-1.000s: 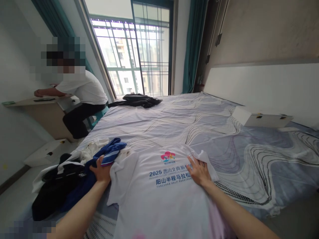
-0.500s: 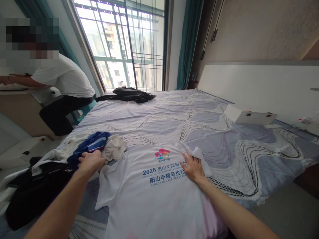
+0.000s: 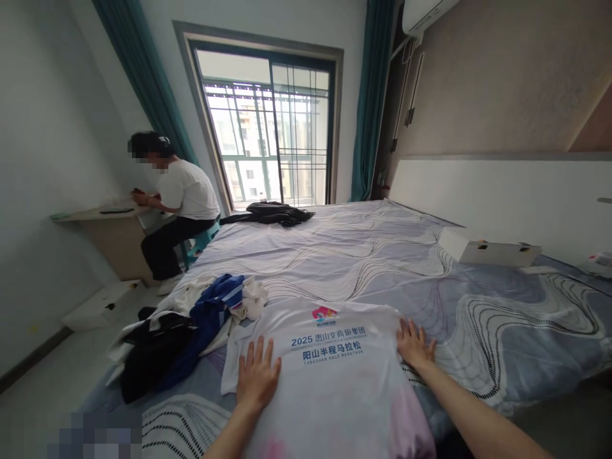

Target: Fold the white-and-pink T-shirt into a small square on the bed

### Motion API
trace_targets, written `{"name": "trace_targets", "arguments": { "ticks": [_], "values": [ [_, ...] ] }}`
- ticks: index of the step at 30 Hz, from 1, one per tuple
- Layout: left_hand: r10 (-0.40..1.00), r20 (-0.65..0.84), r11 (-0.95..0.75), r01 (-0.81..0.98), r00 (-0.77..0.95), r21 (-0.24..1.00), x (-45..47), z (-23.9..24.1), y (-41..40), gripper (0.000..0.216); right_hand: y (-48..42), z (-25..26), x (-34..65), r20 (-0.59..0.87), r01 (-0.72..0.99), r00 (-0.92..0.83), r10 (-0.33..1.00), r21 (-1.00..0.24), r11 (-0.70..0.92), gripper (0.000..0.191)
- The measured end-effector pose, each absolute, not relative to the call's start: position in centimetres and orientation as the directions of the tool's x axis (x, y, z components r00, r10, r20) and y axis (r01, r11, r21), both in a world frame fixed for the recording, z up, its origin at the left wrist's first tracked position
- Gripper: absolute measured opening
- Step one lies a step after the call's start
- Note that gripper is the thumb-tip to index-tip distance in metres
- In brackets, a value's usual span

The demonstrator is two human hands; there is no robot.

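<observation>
A white printed T-shirt [image 3: 329, 389] lies spread on the bed in front of me, its blue lettering and pink logo facing up. My left hand [image 3: 259, 373] rests flat on the shirt's left side, near the sleeve, with fingers spread. At the upper right edge of the shirt lies my right hand [image 3: 415, 343], its fingers apart; part of it reaches over the bedsheet. The right sleeve is hardly visible. Pale purple fabric [image 3: 411, 421] shows at the shirt's lower right.
Left of the shirt is a heap of clothes [image 3: 217, 303], blue, white and black. The patterned bed [image 3: 325, 255] carries a black garment [image 3: 275, 213] at the far edge and a white box [image 3: 490, 248] at right. A person [image 3: 186, 191] sits at a desk [image 3: 105, 236].
My left hand has moved from the clothes heap onto the shirt. My right hand has shifted to the shirt's edge, and the right sleeve no longer sticks out. The view has tilted up.
</observation>
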State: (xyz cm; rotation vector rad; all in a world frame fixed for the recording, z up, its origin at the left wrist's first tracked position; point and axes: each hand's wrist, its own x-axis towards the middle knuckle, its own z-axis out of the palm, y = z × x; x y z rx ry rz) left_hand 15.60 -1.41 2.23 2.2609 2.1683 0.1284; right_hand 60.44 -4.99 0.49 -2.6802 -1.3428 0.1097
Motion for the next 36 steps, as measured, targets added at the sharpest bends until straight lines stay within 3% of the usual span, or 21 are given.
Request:
{"name": "trace_targets", "arguments": {
  "ticks": [3, 5, 7, 10, 14, 20, 29, 36],
  "values": [
    [0.996, 0.094, -0.006, 1.0, 0.007, -0.014, 17.1, 2.5, -2.9, 0.059, -6.0, 3.2, 55.5, 0.104, 0.837, 0.542, 0.834, -0.164, -0.523, 0.061],
    [0.991, 0.133, -0.014, 1.0, 0.017, -0.025, 18.9, 2.0, -4.8, 0.058, -6.9, 4.4, 50.8, 0.126, 0.948, 0.261, 0.957, -0.222, -0.23, 0.062],
    [0.989, 0.125, -0.079, 0.997, 0.078, 0.007, 20.5, 1.2, -7.2, 0.059, -8.2, 4.3, 46.7, 0.041, 0.95, -0.028, 0.999, -0.311, 0.039, 0.06],
    [0.985, 0.095, -0.148, 0.988, 0.143, 0.052, 21.4, -0.1, -10.4, 0.061, -10.3, 2.4, 43.1, -0.044, 0.898, -0.227, 0.973, -0.396, 0.192, 0.061],
    [0.98, 0.067, -0.189, 0.98, 0.186, 0.058, 21.1, -0.7, -11.1, 0.06, -10.1, 0.5, 42.2, -0.016, 0.892, -0.223, 0.975, -0.407, 0.197, 0.065],
    [0.947, 0.021, -0.322, 0.938, 0.322, 0.128, 22.0, 1.9, -4.6, 0.058, -4.6, 1.4, 42.4, -0.037, 0.879, -0.313, 0.949, -0.391, 0.274, 0.066],
    [0.924, 0.052, -0.382, 0.92, 0.379, 0.083, 23.1, 1.3, 3.1, 0.058, 2.9, 1.1, 43.0, -0.04, 0.909, -0.21, 0.977, -0.376, 0.18, 0.072],
    [0.93, 0.0, -0.366, 0.924, 0.369, 0.111, 23.8, 1.8, 9.9, 0.06, 9.2, 1.9, 44.8, -0.073, 0.914, -0.193, 0.978, -0.375, 0.153, 0.065]
  ]
}}
